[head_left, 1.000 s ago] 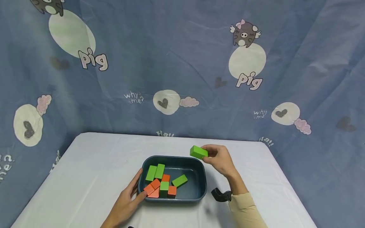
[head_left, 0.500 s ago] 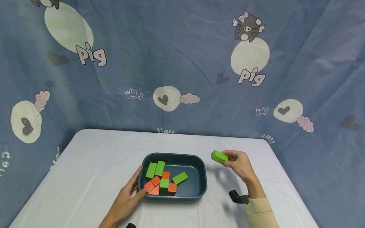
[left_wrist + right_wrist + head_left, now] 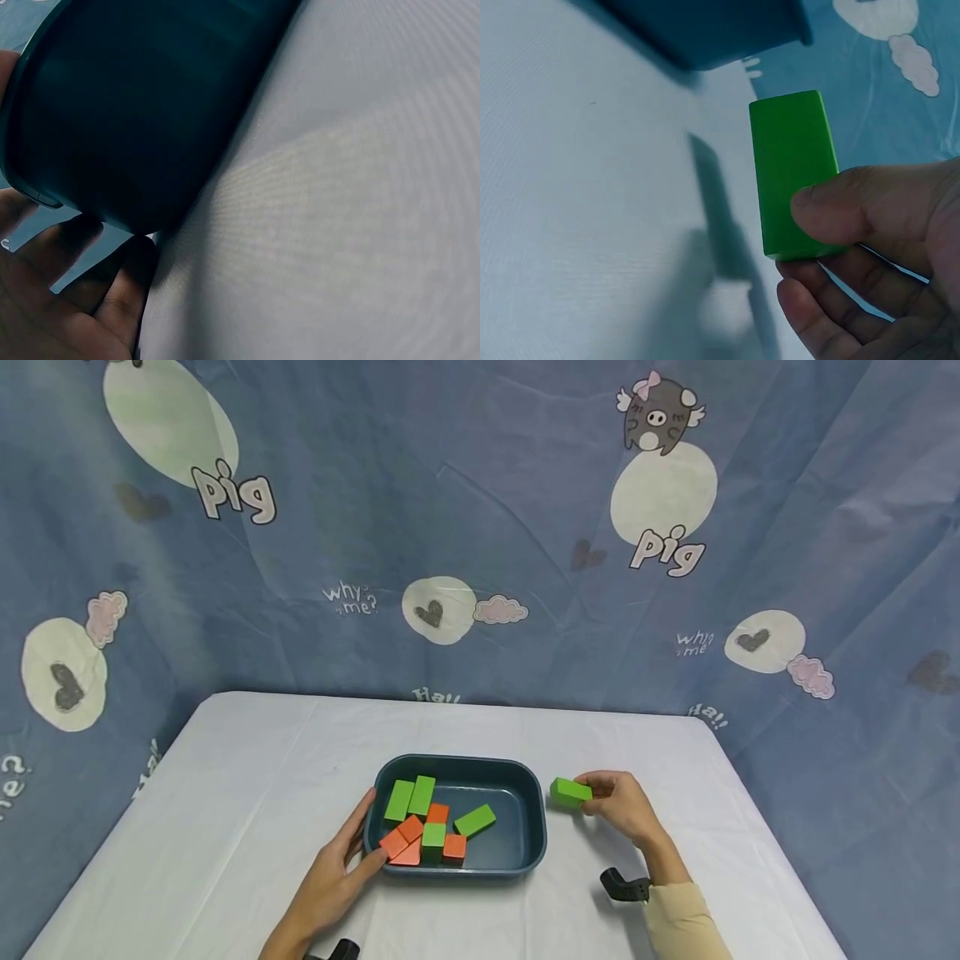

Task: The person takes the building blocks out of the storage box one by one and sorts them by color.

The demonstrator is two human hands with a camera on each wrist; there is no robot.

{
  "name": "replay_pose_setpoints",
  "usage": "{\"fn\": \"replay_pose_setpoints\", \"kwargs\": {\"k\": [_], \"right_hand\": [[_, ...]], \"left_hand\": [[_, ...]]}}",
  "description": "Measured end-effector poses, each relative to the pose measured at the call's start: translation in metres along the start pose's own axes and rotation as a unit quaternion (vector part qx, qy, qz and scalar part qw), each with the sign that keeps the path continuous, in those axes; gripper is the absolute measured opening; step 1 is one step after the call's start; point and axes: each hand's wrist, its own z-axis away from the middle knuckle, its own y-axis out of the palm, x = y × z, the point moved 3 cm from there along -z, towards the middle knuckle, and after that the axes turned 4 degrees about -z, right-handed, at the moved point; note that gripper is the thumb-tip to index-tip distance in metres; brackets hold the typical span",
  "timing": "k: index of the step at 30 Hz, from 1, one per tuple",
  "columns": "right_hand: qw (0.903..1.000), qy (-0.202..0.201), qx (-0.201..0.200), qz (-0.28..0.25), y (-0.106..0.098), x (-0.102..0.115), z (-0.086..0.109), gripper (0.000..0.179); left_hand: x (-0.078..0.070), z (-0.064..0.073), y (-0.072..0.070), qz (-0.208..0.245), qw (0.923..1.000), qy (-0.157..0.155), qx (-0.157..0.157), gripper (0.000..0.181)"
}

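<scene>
One green block (image 3: 569, 792) is pinched by right hand (image 3: 622, 807) over table (image 3: 285, 777), right of bin (image 3: 513, 828) gripped by left hand (image 3: 332, 878), walled off from four green ones (image 3: 475, 820) and five orange blocks (image 3: 453, 847) inside.

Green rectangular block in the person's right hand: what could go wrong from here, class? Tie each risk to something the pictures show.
The right hand pinches the green rectangular block near one end, so it could tilt or slip.

The block seems raised above the white cloth-covered table, its shadow lying apart, so it might drop.

The thumb of the left hand sits close to orange blocks in the dark teal rectangular tray, so shifting that hand might nudge them.
</scene>
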Motion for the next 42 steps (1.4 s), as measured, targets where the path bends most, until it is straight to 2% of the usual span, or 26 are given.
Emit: {"fn": "replay_pose_setpoints", "kwargs": {"k": [8, 18, 26, 33, 42], "right_hand": [[0.9994, -0.009, 0.007, 0.033, 0.010, -0.004, -0.001, 0.037], [0.9987, 0.009, -0.001, 0.051, 0.012, -0.009, 0.002, 0.038], [0.9991, 0.002, 0.009, 0.041, 0.016, -0.009, 0.003, 0.038], [0.9989, -0.009, 0.013, 0.043, 0.020, -0.008, 0.003, 0.038], [0.9980, -0.026, -0.005, 0.058, 0.005, 0.009, 0.001, 0.044]], "left_hand": [[-0.001, 0.002, 0.000, -0.014, 0.9999, -0.002, -0.007, 0.077], [-0.003, 0.007, 0.006, -0.023, 0.9996, -0.016, -0.007, 0.076], [-0.004, 0.012, 0.006, -0.025, 0.9993, -0.029, -0.002, 0.075], [-0.003, 0.014, 0.006, -0.034, 0.9992, -0.021, -0.007, 0.074], [-0.006, 0.007, 0.007, -0.034, 0.9985, -0.042, -0.004, 0.074]]}}
